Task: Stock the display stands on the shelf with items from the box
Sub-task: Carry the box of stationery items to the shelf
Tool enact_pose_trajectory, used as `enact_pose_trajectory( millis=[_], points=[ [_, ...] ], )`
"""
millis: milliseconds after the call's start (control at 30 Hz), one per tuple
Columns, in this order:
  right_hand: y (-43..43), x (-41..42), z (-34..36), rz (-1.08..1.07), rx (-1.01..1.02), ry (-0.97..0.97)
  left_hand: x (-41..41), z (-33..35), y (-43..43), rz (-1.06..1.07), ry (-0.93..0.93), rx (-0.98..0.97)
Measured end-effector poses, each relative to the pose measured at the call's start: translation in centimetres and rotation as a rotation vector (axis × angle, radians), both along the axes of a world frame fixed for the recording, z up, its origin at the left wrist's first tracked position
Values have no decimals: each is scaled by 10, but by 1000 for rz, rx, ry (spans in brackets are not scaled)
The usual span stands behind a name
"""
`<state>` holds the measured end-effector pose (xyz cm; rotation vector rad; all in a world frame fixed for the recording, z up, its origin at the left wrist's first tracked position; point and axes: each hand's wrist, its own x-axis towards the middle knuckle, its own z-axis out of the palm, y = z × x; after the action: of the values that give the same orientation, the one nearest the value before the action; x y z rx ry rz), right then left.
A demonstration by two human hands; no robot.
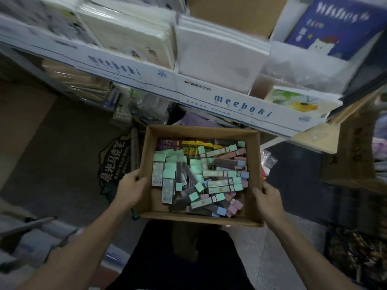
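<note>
An open brown cardboard box (147,143) is held in front of me, over my legs. It is full of several small long packs (201,176) in mint, pink, blue and dark grey, with purple and yellow ones along its far side. My left hand (130,188) grips the box's left wall, thumb over the rim. My right hand (267,196) grips the right wall near the front corner. Above the box runs the shelf (230,103), fronted by white "meeboki" display stands holding flat notebooks.
A blue "Wishes" book (335,26) stands at the upper right. A second cardboard box (351,155) sits on the right. Packets and a dark printed mat (114,164) lie on the floor under the shelf, left of the held box.
</note>
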<state>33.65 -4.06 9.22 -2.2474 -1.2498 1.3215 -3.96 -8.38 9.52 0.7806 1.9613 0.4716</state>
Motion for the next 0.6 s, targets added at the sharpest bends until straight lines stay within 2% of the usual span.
enact_pose_trajectory(
  millis=[267,600],
  points=[
    [15,-73,76,175,46,18,-54,68,-66,265,18,67],
    [21,-264,124,355,32,25,-210,94,-116,438,21,150]
  ],
)
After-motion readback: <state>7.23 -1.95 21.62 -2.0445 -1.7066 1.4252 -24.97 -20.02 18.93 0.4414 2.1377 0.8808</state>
